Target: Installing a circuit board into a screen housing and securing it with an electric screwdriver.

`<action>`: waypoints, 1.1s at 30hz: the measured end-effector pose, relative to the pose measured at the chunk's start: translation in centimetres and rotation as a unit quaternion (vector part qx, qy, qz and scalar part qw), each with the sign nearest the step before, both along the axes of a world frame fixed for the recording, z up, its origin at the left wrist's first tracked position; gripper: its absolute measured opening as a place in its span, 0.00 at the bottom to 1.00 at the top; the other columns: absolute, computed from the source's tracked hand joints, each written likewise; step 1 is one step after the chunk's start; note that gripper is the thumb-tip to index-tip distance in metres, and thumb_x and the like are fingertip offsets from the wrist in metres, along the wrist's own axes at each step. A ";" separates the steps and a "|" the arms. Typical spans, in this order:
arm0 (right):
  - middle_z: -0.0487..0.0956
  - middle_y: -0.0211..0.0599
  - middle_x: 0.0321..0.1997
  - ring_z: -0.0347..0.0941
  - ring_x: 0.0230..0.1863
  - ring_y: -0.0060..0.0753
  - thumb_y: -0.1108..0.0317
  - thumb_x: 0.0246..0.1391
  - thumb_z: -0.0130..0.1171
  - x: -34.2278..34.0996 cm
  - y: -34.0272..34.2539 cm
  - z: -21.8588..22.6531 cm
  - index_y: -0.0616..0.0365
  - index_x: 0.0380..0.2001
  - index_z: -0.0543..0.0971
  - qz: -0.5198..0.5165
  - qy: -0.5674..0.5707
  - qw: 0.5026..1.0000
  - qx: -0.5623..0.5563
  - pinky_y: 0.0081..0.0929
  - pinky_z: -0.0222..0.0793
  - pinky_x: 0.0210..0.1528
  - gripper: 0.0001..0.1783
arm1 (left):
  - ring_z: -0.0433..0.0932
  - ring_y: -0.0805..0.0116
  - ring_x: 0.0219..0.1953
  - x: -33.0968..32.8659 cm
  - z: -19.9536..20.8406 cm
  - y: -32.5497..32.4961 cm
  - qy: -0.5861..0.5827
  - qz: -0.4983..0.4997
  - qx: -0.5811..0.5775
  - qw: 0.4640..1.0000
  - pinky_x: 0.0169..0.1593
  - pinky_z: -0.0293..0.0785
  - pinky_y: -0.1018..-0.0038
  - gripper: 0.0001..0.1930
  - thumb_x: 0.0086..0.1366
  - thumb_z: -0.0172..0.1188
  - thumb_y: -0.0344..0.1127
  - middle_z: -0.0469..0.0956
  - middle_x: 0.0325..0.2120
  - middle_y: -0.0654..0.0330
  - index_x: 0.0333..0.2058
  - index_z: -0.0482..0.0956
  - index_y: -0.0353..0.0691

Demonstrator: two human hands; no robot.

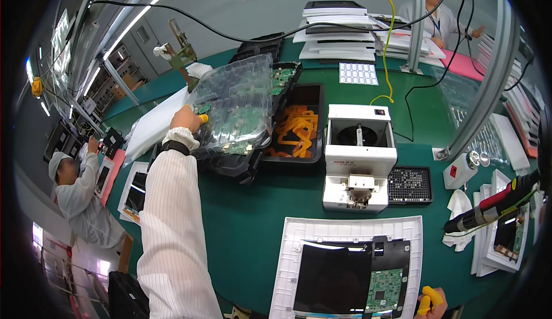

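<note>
We log: left hand (185, 119) at clear, pocketed plastic tray (238, 120) | right hand (438, 302), yellow finger cots (424, 304), beside white rectangular ridged-plastic frame (287, 256) | both grips: can't tell

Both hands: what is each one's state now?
Left hand: curled at the clear tray; grip cannot be told.
Right hand: beside the white panel; grip cannot be told.
</note>
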State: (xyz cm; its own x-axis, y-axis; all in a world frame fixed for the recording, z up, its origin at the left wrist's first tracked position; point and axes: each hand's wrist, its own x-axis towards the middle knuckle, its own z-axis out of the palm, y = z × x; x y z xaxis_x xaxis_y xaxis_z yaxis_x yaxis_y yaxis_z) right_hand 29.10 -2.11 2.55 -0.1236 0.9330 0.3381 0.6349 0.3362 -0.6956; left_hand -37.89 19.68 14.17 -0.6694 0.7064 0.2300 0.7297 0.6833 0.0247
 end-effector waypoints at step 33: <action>0.78 0.30 0.31 0.73 0.31 0.21 0.65 0.62 0.51 1.4 -5.3 4.6 0.63 0.41 0.78 0.239 0.279 0.867 -0.336 0.20 0.70 0.37 0.13 | 0.74 0.48 0.50 47.1 1.0 -27.8 -0.133 -0.682 0.037 0.718 0.53 0.74 0.64 0.31 0.47 0.76 0.40 0.73 0.51 0.46 0.48 0.76 0.32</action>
State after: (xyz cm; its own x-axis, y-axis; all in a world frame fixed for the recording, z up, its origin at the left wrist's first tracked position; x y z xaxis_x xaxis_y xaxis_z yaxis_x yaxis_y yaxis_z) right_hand 30.47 -7.39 7.11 -0.5431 0.8295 -0.1301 0.0370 -0.1312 -0.9907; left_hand 9.26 -8.11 15.16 0.6063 0.7393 0.2930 0.6820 -0.6729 0.2865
